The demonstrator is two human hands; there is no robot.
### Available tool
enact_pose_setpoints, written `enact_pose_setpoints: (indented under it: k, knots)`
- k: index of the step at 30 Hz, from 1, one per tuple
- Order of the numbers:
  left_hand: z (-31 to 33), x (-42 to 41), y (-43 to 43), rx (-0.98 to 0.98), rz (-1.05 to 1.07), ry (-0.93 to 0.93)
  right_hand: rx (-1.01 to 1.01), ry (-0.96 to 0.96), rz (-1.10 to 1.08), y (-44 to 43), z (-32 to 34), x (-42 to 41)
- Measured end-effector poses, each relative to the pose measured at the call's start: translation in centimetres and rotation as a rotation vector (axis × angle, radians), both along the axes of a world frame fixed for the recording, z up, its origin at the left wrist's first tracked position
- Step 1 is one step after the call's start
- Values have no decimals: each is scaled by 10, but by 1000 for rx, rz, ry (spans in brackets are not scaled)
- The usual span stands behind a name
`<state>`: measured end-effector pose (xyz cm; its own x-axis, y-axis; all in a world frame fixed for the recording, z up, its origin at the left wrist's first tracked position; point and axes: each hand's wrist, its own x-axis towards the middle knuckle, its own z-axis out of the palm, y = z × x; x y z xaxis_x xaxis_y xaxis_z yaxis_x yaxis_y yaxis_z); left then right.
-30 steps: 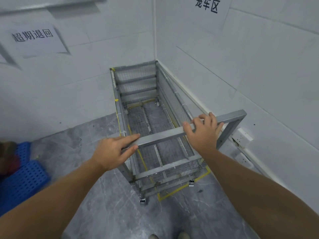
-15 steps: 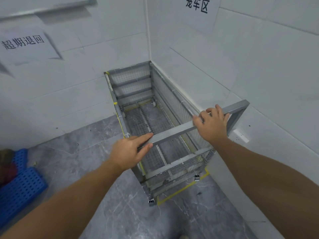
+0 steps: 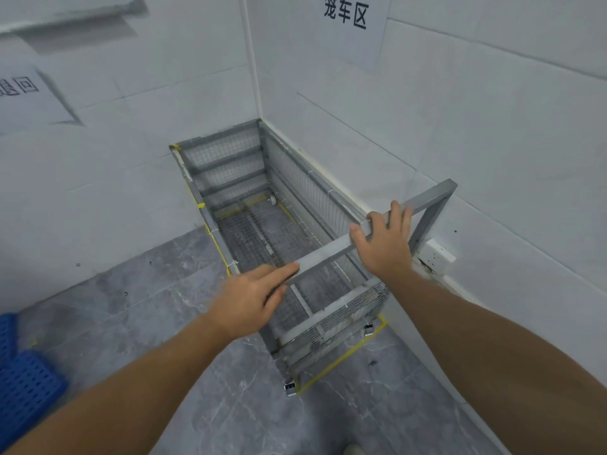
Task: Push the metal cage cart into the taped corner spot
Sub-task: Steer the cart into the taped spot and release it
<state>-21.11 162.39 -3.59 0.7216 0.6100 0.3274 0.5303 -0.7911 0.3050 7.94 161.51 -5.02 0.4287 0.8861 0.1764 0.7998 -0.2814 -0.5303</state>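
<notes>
The metal cage cart (image 3: 328, 198), grey mesh with an open top, stands in the room corner, its far end against the back wall and its right side along the right wall. Yellow floor tape (image 3: 338, 359) runs in front of its near end and along its left side. The near left caster (image 3: 290, 387) sits at the tape's corner. My right hand (image 3: 384, 244) is wrapped over the grey handle bar (image 3: 427, 198). My left hand (image 3: 249, 297) pinches the bar's left end, index finger on top, thumb underneath.
A blue perforated plastic crate (image 3: 19, 382) lies on the grey floor at the far left. A white wall socket (image 3: 438, 254) sits just right of the handle's upright. Paper signs (image 3: 348, 27) hang on both walls.
The cart has rolled deeper into the corner and closer to the right wall. Both hands stayed on the handle bar and went forward with it.
</notes>
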Motion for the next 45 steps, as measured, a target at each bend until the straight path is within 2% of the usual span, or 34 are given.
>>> enact_pose_setpoints:
  k: [6,14,19,26,30,36,41,45]
  knots:
    - [-3,4,7,51,-43,-29,-22,96,-71,9,4,-22]
    - [-12,24,18,105,-66,-120,37,170,-119,24,1,-7]
    - [-15,60,26,99,-28,-127,-93,121,-131,47,8,32]
    - [-13,61,23,139,6,-99,-53,15,-98,44,2,32]
    - [-9,60,16,154,30,-10,-93,-51,-46,37,2,38]
    - [4,72,1,122,219,139,-19,-270,242,27,1,75]
    - [14,96,-6,-31,496,346,-62,-324,349,32,4,90]
    - [26,132,2,-195,576,468,-48,-331,392,37,3,97]
